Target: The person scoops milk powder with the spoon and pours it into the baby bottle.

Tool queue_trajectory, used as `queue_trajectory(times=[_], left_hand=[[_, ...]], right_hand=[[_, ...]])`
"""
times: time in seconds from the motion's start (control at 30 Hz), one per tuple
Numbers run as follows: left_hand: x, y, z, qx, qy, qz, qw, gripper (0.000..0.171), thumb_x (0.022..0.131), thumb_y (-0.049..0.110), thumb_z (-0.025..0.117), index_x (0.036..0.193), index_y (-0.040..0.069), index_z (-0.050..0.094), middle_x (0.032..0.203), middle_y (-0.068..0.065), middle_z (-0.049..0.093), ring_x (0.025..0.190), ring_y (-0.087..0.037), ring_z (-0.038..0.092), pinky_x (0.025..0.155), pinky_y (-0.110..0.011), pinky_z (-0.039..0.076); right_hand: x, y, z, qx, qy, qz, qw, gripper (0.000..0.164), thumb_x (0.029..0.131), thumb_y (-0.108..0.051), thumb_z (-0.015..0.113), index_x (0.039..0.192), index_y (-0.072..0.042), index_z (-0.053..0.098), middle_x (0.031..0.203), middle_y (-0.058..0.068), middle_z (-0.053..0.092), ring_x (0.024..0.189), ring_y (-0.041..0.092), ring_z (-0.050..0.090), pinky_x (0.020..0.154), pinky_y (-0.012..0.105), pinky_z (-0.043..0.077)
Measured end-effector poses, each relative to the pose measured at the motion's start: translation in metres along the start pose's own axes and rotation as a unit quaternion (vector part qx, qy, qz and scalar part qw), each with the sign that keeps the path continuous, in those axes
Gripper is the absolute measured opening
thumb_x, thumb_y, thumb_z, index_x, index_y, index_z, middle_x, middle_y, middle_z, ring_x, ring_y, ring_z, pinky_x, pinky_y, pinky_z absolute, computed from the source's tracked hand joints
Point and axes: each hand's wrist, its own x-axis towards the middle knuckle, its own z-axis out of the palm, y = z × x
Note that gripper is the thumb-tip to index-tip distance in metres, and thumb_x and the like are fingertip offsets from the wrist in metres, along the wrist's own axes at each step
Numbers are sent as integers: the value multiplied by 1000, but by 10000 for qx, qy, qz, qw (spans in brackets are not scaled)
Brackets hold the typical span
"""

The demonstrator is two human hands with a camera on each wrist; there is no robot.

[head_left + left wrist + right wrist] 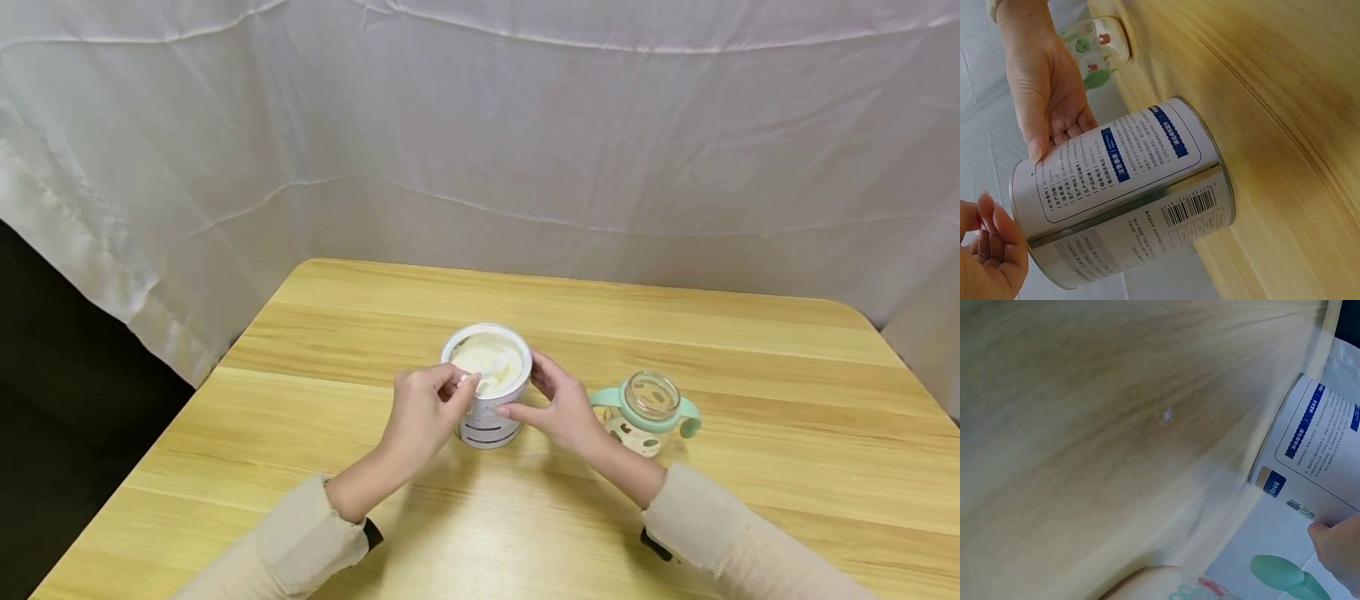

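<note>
An open can (pixel 489 427) of pale milk powder (pixel 483 352) stands upright on the table, its printed label and barcode showing in the left wrist view. My left hand (pixel 426 408) is at the near left of the rim, thumb and fingertips pinching the white handle of a scoop (pixel 476 378); the scoop's other end lies in the powder and is barely visible. Around the can's right side, my right hand (pixel 564 410) grips it, with the thumb (pixel 1036 147) on the front and the fingers behind.
Just right of my right hand stands a clear baby bottle (pixel 654 397) with mint-green handles and no lid, pale contents inside. Under everything is a wood-grain table (pixel 315 400). A pale curtain (pixel 525 150) hangs behind the table's far edge.
</note>
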Motion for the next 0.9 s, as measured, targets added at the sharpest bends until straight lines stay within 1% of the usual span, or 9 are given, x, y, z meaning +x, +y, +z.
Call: queue_trajectory(times=[0.27,0.43,0.53,0.63,0.77,0.9], left_hand=[[1,2,-2,-67,-123,-276,9995,19,83,4,65,65,-1,65,53,-5,61,46,-4,51,43,-11,43],[2,3,-4,-261,-150,-467,9985,20,83,4,65,64,0,65,52,-7,60,45,-4,50,41,-11,42],[3,3,-6,-442,-171,-601,9971,19,83,5,65,66,-1,66,52,-8,60,43,-4,50,40,-11,42],[4,2,-7,-528,-200,-732,9957,18,84,5,65,67,-2,67,51,-8,59,43,-4,49,39,-12,41],[6,1,-9,-497,-271,-954,9938,19,84,5,65,66,-1,66,50,-8,58,42,-4,48,38,-13,39],[8,0,-14,-528,-377,-1257,9899,22,85,8,64,65,0,65,51,-11,60,43,-7,52,39,-15,42]], right_hand=[[0,1,1,-9,-15,-25,10000,83,71,-11,79,140,-1,35,139,18,45,130,30,43,108,36,36],[0,0,1,2,-1,-50,10000,83,71,-12,79,140,-1,34,139,19,45,130,30,43,108,36,36],[-1,0,0,2,11,-75,10000,83,71,-12,79,140,0,34,139,19,44,130,31,43,107,36,36],[-1,1,0,15,24,-129,9999,83,71,-11,80,140,0,34,139,20,44,130,31,43,107,36,37],[-1,1,0,44,14,-174,9998,83,71,-10,79,140,0,35,138,20,45,129,31,44,107,34,37],[-1,1,1,30,13,-173,9998,82,71,-10,79,139,1,35,138,20,46,128,32,44,107,34,37]])
